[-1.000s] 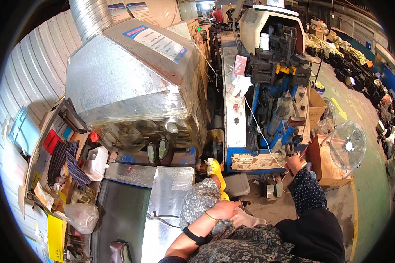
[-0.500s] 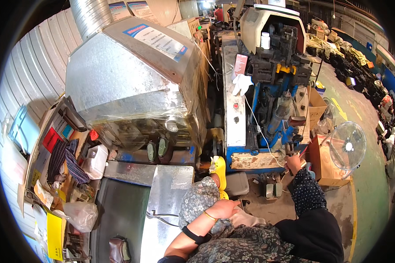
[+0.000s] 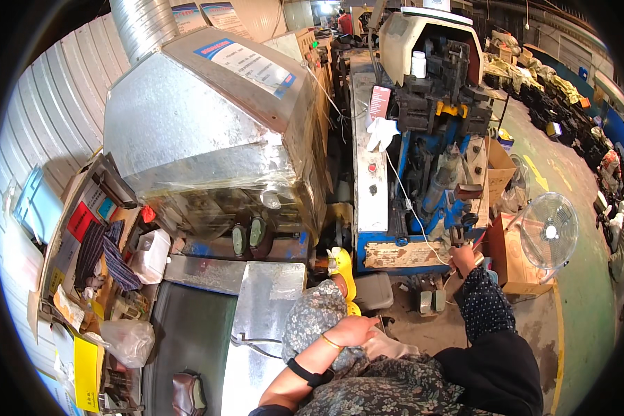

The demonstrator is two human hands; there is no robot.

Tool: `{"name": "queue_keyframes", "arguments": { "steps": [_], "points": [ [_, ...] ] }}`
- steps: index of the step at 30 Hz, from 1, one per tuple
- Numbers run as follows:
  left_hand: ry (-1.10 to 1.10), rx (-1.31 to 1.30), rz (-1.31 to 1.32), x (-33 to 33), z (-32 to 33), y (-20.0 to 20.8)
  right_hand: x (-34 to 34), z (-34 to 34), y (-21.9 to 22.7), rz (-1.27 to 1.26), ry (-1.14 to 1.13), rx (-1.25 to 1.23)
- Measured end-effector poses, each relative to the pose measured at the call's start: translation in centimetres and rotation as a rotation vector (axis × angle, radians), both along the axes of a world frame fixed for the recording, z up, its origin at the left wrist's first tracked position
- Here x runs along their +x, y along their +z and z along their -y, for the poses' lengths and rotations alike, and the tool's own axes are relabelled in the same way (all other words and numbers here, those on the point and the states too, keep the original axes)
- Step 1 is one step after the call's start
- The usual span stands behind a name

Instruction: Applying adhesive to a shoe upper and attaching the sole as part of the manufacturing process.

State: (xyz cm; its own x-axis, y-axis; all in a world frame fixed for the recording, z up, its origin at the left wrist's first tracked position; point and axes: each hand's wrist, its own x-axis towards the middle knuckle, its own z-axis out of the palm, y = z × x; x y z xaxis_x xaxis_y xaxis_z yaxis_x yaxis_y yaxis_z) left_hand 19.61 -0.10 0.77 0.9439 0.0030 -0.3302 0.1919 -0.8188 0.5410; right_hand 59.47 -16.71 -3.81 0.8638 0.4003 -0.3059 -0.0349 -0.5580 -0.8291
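My left hand (image 3: pixel 353 331) rests on my flowered trouser leg (image 3: pixel 312 319), its fingers stretched toward the right and nothing seen in them. At the front of the blue and black machine (image 3: pixel 433 173), my right hand (image 3: pixel 462 258) is raised with its fingers closed against a dark part (image 3: pixel 457 236) low on the machine. What that part is, and how the fingers grip it, is too small to make out. A brown shoe part (image 3: pixel 470 191) sits on the machine just above this hand. A thin white cord hangs down close to it.
On the left a dark conveyor belt (image 3: pixel 187 326) carries a brown shoe (image 3: pixel 188 394). Two dark shoes (image 3: pixel 249 238) stand at the mouth of the metal hood (image 3: pixel 194 118). A cluttered shelf (image 3: pixel 76 277) flanks the belt. A fan (image 3: pixel 550 231) and cardboard box (image 3: pixel 516 260) stand right.
The brown shoe on the belt has shifted very slightly away from me. My yellow clog has tilted a little. Both hands stay where they were.
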Motion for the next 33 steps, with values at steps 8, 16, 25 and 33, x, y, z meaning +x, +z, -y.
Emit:
{"name": "queue_keyframes", "arguments": {
  "steps": [8, 16, 25, 33],
  "points": [
    [-0.017, 0.006, -0.047, 0.4, 0.1, 1.0, 0.5, 0.2, -1.0, -0.027, -0.038, 0.033],
    [0.007, -0.012, 0.014, -0.2, 0.0, 0.4, -0.7, -0.3, 0.6, 0.034, -0.024, -0.044],
    [0.0, -0.003, -0.027, 0.0, 0.1, 0.6, -0.1, -0.2, -0.2, -0.003, -0.026, -0.001],
    [0.001, -0.002, 0.008, -0.1, 0.0, 0.2, -0.4, -0.2, 0.2, 0.05, -0.01, -0.064]
  ]
}}
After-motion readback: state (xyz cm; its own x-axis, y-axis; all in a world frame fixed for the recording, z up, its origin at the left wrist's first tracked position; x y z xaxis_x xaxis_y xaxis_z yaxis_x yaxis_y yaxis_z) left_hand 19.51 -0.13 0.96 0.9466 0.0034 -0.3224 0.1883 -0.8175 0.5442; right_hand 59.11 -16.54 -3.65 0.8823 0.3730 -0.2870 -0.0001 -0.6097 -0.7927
